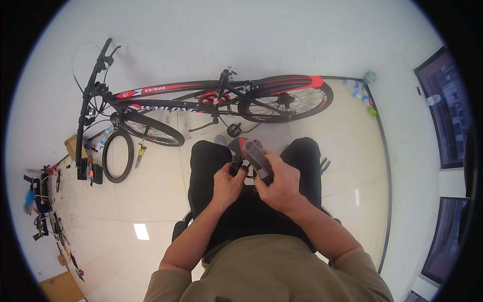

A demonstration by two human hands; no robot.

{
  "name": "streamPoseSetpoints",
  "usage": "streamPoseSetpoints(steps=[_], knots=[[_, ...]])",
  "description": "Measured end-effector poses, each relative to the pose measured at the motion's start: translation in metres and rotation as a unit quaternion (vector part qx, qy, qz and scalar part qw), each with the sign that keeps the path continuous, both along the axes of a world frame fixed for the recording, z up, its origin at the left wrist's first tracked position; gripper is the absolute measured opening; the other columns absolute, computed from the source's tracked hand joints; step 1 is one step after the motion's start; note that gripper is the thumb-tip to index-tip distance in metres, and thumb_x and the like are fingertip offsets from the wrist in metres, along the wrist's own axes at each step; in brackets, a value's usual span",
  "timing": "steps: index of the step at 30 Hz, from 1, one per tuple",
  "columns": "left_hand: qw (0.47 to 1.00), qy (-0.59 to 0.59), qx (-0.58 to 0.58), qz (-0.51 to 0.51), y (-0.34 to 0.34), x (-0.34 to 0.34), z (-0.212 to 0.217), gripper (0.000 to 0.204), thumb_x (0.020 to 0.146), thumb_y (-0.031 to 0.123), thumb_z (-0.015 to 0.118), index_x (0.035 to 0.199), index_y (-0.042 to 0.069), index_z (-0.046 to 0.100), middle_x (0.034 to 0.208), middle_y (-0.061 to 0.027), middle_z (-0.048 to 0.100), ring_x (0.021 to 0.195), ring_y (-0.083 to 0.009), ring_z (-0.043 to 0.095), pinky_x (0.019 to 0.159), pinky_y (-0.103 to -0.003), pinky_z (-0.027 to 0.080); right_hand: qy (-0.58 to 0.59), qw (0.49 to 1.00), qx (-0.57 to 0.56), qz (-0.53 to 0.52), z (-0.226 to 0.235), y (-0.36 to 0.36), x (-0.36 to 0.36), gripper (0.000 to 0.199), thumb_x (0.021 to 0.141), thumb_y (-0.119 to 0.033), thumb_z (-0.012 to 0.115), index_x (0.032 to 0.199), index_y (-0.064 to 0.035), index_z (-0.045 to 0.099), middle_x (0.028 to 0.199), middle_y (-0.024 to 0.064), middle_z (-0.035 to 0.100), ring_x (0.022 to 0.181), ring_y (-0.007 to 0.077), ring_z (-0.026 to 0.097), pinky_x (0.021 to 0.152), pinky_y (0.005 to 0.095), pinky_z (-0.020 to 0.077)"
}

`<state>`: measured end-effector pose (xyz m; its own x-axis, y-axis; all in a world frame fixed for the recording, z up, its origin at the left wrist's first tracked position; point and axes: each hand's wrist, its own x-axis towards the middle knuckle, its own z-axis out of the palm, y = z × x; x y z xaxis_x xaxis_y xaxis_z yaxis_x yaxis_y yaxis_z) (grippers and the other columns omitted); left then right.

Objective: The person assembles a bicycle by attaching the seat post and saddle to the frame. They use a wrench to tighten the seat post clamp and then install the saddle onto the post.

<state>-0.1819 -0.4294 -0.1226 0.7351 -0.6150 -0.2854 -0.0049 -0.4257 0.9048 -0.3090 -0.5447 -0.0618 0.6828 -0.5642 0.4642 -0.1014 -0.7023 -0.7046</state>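
Observation:
My left hand point(229, 187) is closed over my lap, fingers pinched on a small black part point(236, 165). My right hand point(283, 182) wraps round a dark grey, boxy handheld device point(258, 160) with a round, patterned end. Just beyond the fingers, between my knees, sits a rounded red-and-grey thing point(240, 146); its kind is unclear, and the hands and device partly cover it. Whether the black part belongs to it cannot be told. Ahead, a black-and-red bicycle point(176, 95) leans along the wall.
Left of my knees, a loose black tire point(104, 156) lies beside a yellow-handled tool point(140, 155). A cardboard box point(72, 147) stands farther left. Several plastic bottles point(356, 90) lie by the wall at right. Another bicycle point(44, 201) and a blurred blue shape show at far left.

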Motion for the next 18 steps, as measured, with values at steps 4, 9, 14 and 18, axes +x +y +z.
streamPoseSetpoints(steps=[4, 9, 14, 18], knots=[[1.000, -0.003, -0.022, -0.018, -0.001, 0.000, -0.003, 0.030, 0.088, 0.023, 0.068, 0.088, -0.006, 0.066, 0.063, -0.0093, 0.061, 0.058, -0.0132, 0.056, 0.056, -0.033, 0.047, 0.007, 1.000, 0.015, -0.015, 0.002, -0.004, -0.001, 0.049, 0.072, -0.002, 0.075, 0.118, -0.0009, 0.056, 0.097, 0.0185, 0.069, 0.077, 0.0355, 0.070, 0.067, 0.0377, 0.0555], [0.997, 0.055, -0.031, -0.049, -0.001, 0.007, 0.004, 0.025, 0.087, 0.021, 0.068, 0.084, -0.004, 0.065, 0.064, -0.0031, 0.058, 0.058, -0.0097, 0.051, 0.054, -0.029, 0.042, 0.004, 0.997, 0.066, -0.035, -0.003, -0.016, -0.004, 0.045, 0.075, -0.006, 0.074, 0.115, -0.0003, 0.055, 0.080, 0.0179, 0.066, 0.069, 0.0370, 0.068, 0.060, 0.0402, 0.0536], [0.990, 0.104, -0.044, -0.081, -0.001, 0.015, 0.013, 0.016, 0.090, 0.016, 0.066, 0.087, 0.000, 0.066, 0.071, 0.0041, 0.056, 0.063, -0.0046, 0.045, 0.056, -0.024, 0.036, -0.004, 0.995, 0.094, -0.026, -0.001, -0.022, -0.004, 0.046, 0.077, -0.006, 0.074, 0.118, -0.0019, 0.054, 0.082, 0.0174, 0.066, 0.071, 0.0359, 0.068, 0.062, 0.0394, 0.0540], [0.985, 0.137, -0.059, -0.085, -0.003, 0.019, 0.017, 0.018, 0.089, 0.018, 0.068, 0.091, 0.000, 0.069, 0.073, 0.0039, 0.058, 0.065, -0.0046, 0.047, 0.058, -0.024, 0.037, -0.002, 0.993, 0.112, -0.025, 0.002, -0.022, -0.004, 0.047, 0.078, -0.006, 0.074, 0.120, -0.0022, 0.053, 0.087, 0.0168, 0.067, 0.074, 0.0343, 0.069, 0.065, 0.0375, 0.0551]])
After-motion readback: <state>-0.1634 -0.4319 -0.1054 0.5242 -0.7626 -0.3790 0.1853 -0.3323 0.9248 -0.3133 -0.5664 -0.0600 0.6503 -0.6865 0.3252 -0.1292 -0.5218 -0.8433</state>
